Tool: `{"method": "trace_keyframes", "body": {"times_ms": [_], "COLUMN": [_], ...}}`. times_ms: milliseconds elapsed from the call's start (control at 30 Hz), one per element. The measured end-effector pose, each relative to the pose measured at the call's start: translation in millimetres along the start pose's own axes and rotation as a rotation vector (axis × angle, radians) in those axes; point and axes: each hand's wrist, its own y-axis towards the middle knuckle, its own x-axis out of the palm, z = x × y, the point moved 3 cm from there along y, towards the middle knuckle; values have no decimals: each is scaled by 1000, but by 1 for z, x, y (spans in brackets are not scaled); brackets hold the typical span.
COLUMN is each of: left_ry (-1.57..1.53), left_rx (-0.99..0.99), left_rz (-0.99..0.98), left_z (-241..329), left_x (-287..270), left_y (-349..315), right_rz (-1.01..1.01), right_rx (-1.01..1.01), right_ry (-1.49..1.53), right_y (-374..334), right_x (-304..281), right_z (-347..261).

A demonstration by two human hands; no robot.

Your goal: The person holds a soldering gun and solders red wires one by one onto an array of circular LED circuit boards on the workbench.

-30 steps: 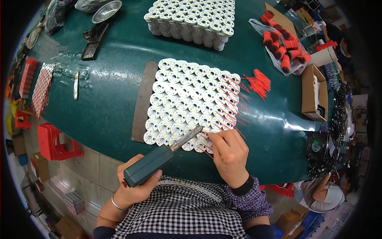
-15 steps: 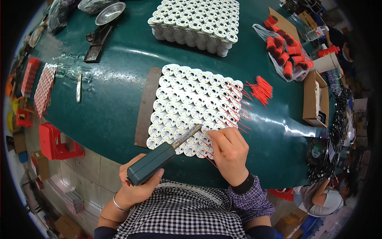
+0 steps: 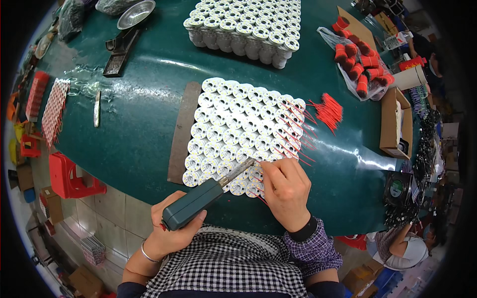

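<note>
From my end: left hand (image 3: 176, 231) is curled round a dark green soldering tool (image 3: 194, 204), palm & fingers closed on the handle, metal tip pointing far-right. Right hand (image 3: 287, 191) has thumb & index drawn together in a pinch right by that tip; prob. a thin wire btwn them, but I can't tell for sure, too small & partly hidden.

Main pos.: the block of round white pieces (image 3: 228, 121) sits mid-table, in front of me, w/ a dark flat strip (image 3: 181, 139) along its left edge. Tool tip & right fingertips are both over its near-right part.

Progress, my read: partway at most. Red wires (image 3: 304, 130) stick out over the right side of the block, a few more by the right hand near the near edge. Middle & left cols show no wires, so I'd count most of the block as not done. Near-right corner is behind the right hand, can't check it.

Supply: loose bunch of red wires (image 3: 328, 111) on the green table (image 3: 134, 144), just right of the block, untouched by either hand. Far side has a bigger stack of similar white pieces (image 3: 238, 42), no red wires visible on it AFAICT.
</note>
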Motion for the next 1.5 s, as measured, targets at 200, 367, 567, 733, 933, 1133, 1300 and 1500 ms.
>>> {"method": "trace_keyframes", "body": {"times_ms": [200,367,567,733,933,1133,1300,1500], "left_ry": [6,-16,-22,-16,-29,0,-55,-57], "left_rx": [-11,-32,-22,23,22,38,69,53], "left_rz": [-11,43,69,84,102,112,83,36], "left_z": [-4,-7,-2,-3,0,4,11,5], "left_x": [-1,-4,-6,-6,-8,-9,-1,4], "left_y": [-3,-14,-12,-13,-11,-5,5,8], "right_rz": [-5,-4,-24,-58,-54,-10,-9,-17], "right_rx": [-13,-9,-1,-17,1,125,175,249], "right_ry": [-7,-14,-36,-77,-230,76,258,282], "right_y": [-2,-1,-6,-4,-4,8,10,4], "right_x": [2,1,-1,0,-10,-32,-6,4], "right_z": [1,-2,-4,-5,-2,2,11,16]}}
